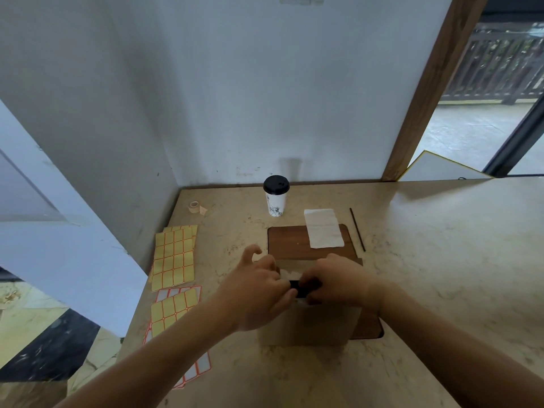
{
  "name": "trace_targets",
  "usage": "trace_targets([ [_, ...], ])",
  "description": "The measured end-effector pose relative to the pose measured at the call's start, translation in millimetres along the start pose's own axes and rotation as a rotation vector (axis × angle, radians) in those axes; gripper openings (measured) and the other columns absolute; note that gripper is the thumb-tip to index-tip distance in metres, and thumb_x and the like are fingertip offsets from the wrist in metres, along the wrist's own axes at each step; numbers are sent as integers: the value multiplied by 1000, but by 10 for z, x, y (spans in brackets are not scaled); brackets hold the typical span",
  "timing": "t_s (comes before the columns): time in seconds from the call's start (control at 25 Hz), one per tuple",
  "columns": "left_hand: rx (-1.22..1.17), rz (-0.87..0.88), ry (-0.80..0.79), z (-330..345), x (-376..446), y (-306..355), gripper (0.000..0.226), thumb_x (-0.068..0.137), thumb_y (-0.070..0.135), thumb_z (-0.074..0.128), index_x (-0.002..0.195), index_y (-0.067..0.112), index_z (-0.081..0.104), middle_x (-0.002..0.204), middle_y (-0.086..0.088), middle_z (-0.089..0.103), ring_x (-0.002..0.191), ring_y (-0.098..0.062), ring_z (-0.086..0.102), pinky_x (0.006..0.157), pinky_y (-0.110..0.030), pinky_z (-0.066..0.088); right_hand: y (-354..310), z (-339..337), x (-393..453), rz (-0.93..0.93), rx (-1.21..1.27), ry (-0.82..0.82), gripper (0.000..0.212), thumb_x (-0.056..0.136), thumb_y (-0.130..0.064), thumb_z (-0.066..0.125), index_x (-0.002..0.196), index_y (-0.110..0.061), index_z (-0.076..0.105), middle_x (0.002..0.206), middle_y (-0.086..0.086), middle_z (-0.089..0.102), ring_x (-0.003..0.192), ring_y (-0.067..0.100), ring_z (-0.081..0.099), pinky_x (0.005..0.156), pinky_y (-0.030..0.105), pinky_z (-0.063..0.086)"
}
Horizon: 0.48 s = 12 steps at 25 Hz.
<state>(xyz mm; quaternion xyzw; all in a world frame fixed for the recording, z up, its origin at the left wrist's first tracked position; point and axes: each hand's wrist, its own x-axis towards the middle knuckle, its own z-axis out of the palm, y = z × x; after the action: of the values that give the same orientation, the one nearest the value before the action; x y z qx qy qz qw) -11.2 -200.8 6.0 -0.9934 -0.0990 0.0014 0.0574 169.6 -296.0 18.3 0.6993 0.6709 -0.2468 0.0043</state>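
Observation:
A brown paper bag [309, 325] stands on a dark wooden tray [291, 242] in front of me. Both hands meet at its top edge. My left hand [259, 293] pinches the bag's top with thumb and forefinger, its little finger raised. My right hand [335, 281] curls around a small black object [300, 290] at the bag's mouth; what the object is I cannot tell. Something white [290, 273] shows inside the bag's opening, mostly hidden by my fingers.
A white cup with a black lid [276, 195] stands near the wall. A white napkin [323, 228] lies on the tray's far end, a black straw [357, 229] to its right. Yellow label sheets [174, 257] and a tape roll [194, 206] lie at left.

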Motion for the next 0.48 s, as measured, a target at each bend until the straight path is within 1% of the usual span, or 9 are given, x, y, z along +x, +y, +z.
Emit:
trace_targets([
  [0.08, 12, 33, -29, -90, 145, 39, 28, 98, 39, 38, 106, 27, 61, 92, 6, 69, 91, -17, 56, 92, -38, 27, -5, 18, 0, 22, 44, 24, 21, 83, -33, 66, 103, -28, 68, 93, -7, 70, 82, 9, 64, 81, 29, 54],
  [0.12, 21, 54, -54, -138, 229, 70, 21, 95, 33, 47, 109, 23, 61, 94, 3, 68, 89, -19, 57, 88, -37, 35, -8, 24, 1, 29, 62, 34, 19, 82, -34, 67, 99, -27, 68, 90, -6, 70, 80, 10, 64, 80, 30, 54],
  [0.2, 39, 62, -143, -202, 386, 140, 19, 92, 25, 55, 106, 17, 64, 93, -1, 67, 83, -21, 60, 78, -36, 47, -10, 43, -10, 34, 77, 37, 18, 82, -35, 66, 96, -24, 67, 89, -3, 70, 79, 14, 64, 79, 32, 54],
  [0.28, 55, 23, -231, -226, 486, 213, 16, 91, 23, 56, 98, 12, 66, 90, -4, 66, 79, -24, 62, 69, -38, 53, -3, 70, -43, 44, 74, 44, 18, 82, -35, 64, 93, -21, 65, 91, 0, 70, 79, 17, 62, 76, 32, 52],
  [0.32, 72, 3, -252, -217, 509, 243, 15, 91, 24, 57, 96, 12, 66, 91, -4, 66, 80, -24, 62, 72, -38, 52, 1, 80, -65, 51, 79, 50, 19, 82, -37, 64, 93, -22, 64, 93, 0, 69, 80, 17, 61, 75, 30, 51],
  [0.36, 113, -8, -254, -193, 516, 264, 15, 90, 26, 59, 97, 14, 66, 93, -4, 66, 83, -24, 60, 79, -39, 49, -1, 86, -85, 58, 80, 53, 25, 81, -41, 64, 98, -23, 63, 98, -2, 69, 84, 16, 61, 77, 30, 51],
  [0.4, 176, -12, -252, -164, 513, 285, 17, 89, 29, 61, 98, 16, 66, 94, -3, 66, 88, -24, 57, 87, -39, 43, -1, 90, -101, 64, 67, 53, 34, 78, -47, 65, 106, -26, 62, 103, -5, 68, 90, 14, 61, 81, 30, 51],
  [0.44, 241, -13, -256, -131, 503, 301, 19, 88, 32, 63, 98, 17, 67, 94, -3, 67, 92, -25, 54, 91, -40, 36, -1, 94, -114, 70, 38, 53, 43, 76, -52, 65, 112, -29, 61, 108, -8, 66, 96, 13, 60, 84, 33, 52],
  [0.48, 285, -9, -265, -104, 494, 312, 20, 88, 34, 64, 97, 17, 67, 93, -2, 68, 96, -25, 52, 92, -41, 32, -1, 98, -122, 78, 1, 58, 49, 73, -57, 65, 115, -32, 59, 112, -9, 64, 100, 13, 59, 85, 35, 53],
])
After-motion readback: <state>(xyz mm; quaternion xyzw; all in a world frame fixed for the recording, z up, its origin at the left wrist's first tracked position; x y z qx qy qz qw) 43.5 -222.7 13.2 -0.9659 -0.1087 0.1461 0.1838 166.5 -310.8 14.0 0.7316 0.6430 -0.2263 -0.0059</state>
